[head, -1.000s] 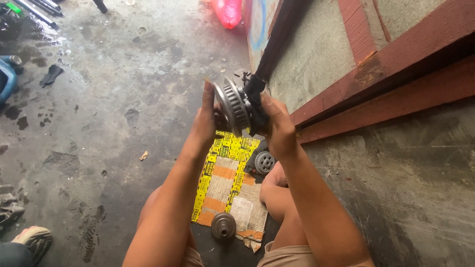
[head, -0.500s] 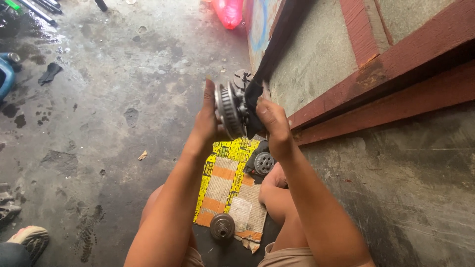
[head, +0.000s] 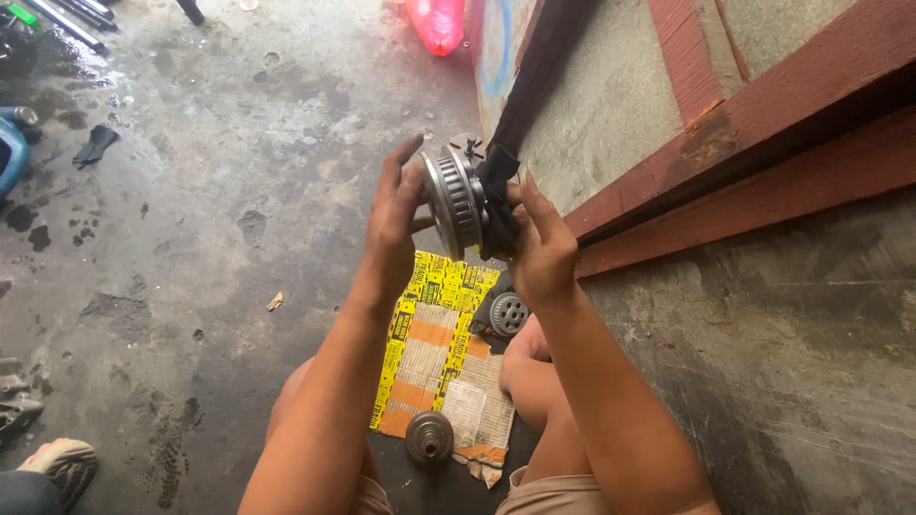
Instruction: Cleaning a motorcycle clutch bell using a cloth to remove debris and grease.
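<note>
Floor: a stained, wet-looking concrete floor (head: 219, 191) is filling most of the view, with a rough grey wall (head: 782, 362) and red-brown trim running along the right
Person: someone is sitting low on the floor, bare knees showing at the bottom, both forearms reaching up into the middle of the view
Mat: a flattened yellow and orange printed cardboard sheet (head: 434, 358) is lying on the floor between the knees
Held part: a round, toothed metal drum (head: 456, 200) is being held up on edge in the air, above the mat and close to the wall
Left hand: the left hand (head: 393, 234) is cupping the drum's left face, fingers spread and curled onto the rim, its grip partly open around it
Right hand: the right hand (head: 541, 250) is pressing a dark rag (head: 496, 195) against the drum's right side, fingers closed loosely over the cloth
Loose parts: a small pierced metal hub (head: 508, 313) is resting just beside the right knee, and a dark round disc (head: 429, 437) is lying at the near edge of the mat
Progress: the drum's rim is looking bright, and the two loose parts are lying untouched
Change: the drum is sitting slightly lower and more to the right than a second ago, with the same hold on both sides
</note>
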